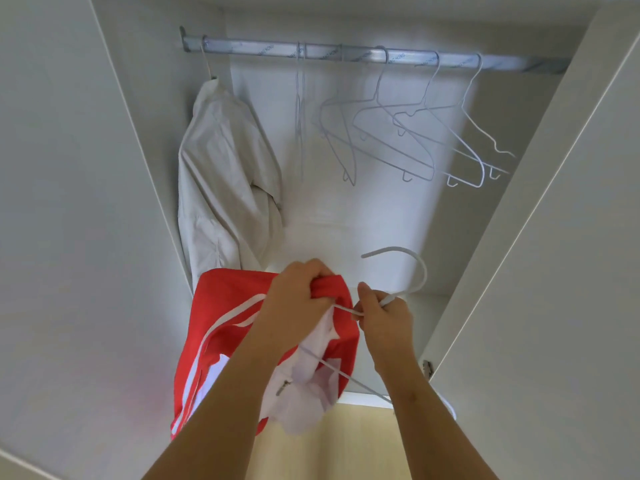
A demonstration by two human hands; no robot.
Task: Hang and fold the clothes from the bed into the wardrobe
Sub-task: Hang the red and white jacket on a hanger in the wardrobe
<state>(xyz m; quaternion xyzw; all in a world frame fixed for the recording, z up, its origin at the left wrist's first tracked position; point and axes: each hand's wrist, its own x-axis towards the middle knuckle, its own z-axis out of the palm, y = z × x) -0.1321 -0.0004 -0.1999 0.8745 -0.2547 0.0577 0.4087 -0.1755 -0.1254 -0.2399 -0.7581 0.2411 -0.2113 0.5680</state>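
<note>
An open white wardrobe fills the view, with pale wooden floor at its foot. Nearest, well below the rail, the left hand has its fingers curled tight on the top edge of a red garment with white stripes and white lining. Just beside it, the right hand pinches the neck of a white hanger, whose hook rises towards the rail while one arm runs down into the lining. Farther back, a pale shirt hangs at the rail's left end, and several empty hangers dangle from its middle and right.
</note>
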